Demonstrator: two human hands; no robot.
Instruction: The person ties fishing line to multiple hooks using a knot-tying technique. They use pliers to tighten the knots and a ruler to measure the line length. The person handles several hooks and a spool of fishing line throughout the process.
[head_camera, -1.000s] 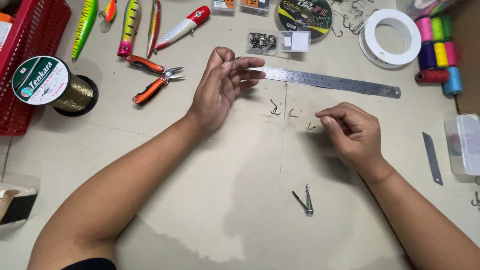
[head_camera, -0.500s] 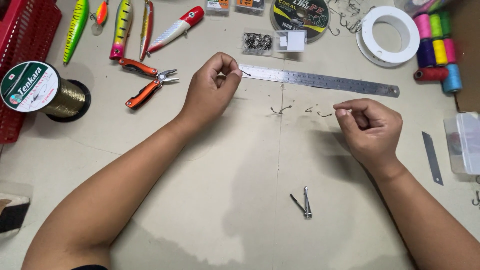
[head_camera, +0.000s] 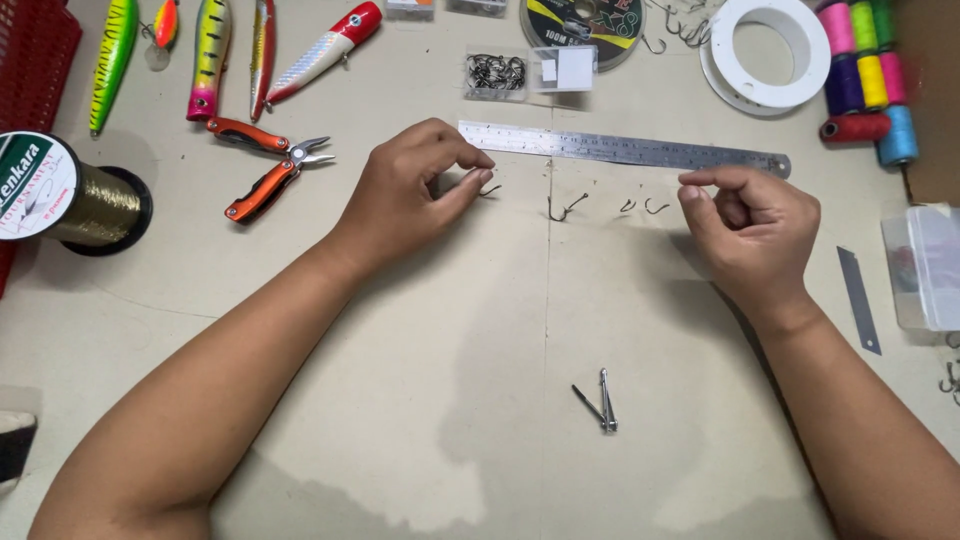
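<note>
Both hands have spread apart along the steel ruler (head_camera: 625, 149): left hand (head_camera: 415, 190) pinching a small hook (head_camera: 488, 189), right hand (head_camera: 745, 225) pinched, contents unclear, hooks now spaced out

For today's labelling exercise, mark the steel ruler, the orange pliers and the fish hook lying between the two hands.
steel ruler (head_camera: 625, 149), head view, mid-blade.
orange pliers (head_camera: 268, 167), head view, near the pivot.
fish hook (head_camera: 562, 209), head view, its bend.

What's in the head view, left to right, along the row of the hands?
Line spool → orange pliers → left hand → large hook → two small hooks → right hand → blade → clear box.
</note>
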